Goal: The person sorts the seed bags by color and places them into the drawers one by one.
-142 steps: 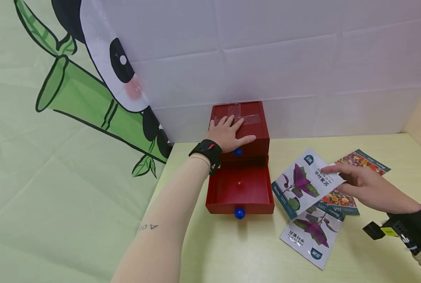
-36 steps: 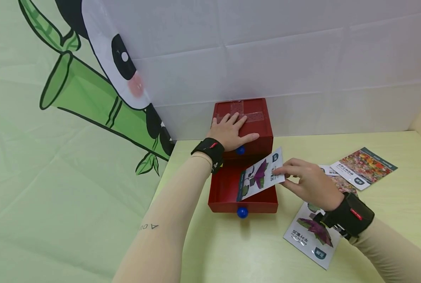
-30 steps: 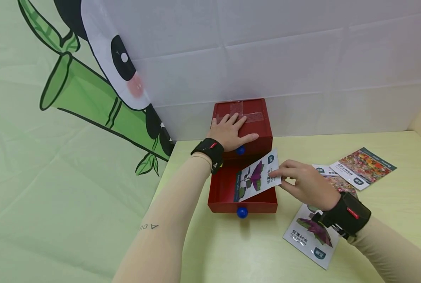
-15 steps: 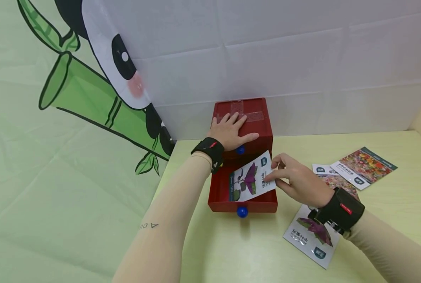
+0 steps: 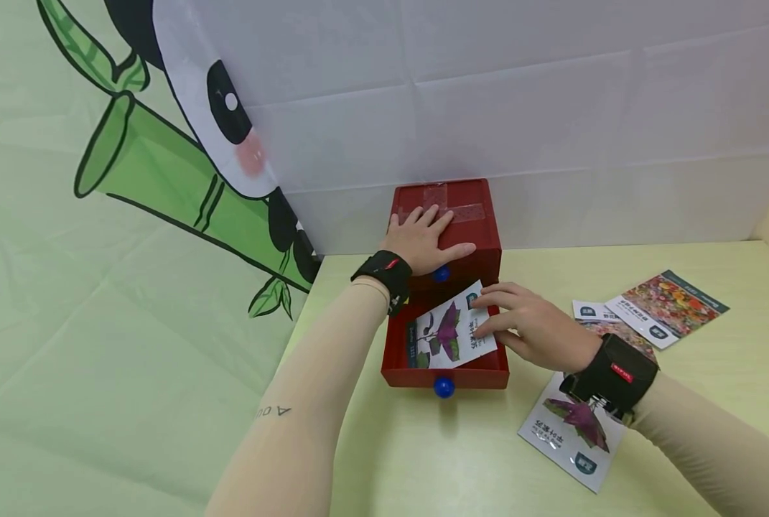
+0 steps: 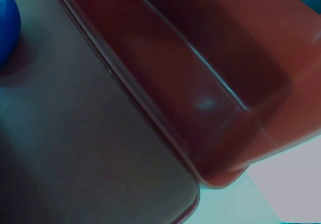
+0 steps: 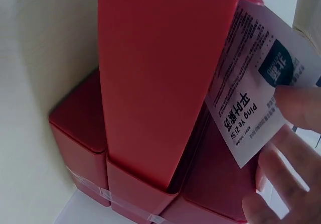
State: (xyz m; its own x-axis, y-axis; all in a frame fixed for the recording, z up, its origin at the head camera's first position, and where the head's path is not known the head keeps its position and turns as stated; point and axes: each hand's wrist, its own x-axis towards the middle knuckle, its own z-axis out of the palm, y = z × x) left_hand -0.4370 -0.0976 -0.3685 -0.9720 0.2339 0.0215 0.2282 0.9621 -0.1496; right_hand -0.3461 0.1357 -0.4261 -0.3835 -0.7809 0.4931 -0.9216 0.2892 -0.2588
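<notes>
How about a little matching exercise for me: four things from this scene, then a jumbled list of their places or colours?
Things
1. Tilted purple-leaf packet
2. Lower round knob
3. Flower-picture packets
4. Clear tape

Places or colours
A. Blue
B. Stuck on top of the red drawer box
C. Lying on the table
D. Reaching into the open drawer

Right pairs: 1-D, 2-A, 3-C, 4-B
</notes>
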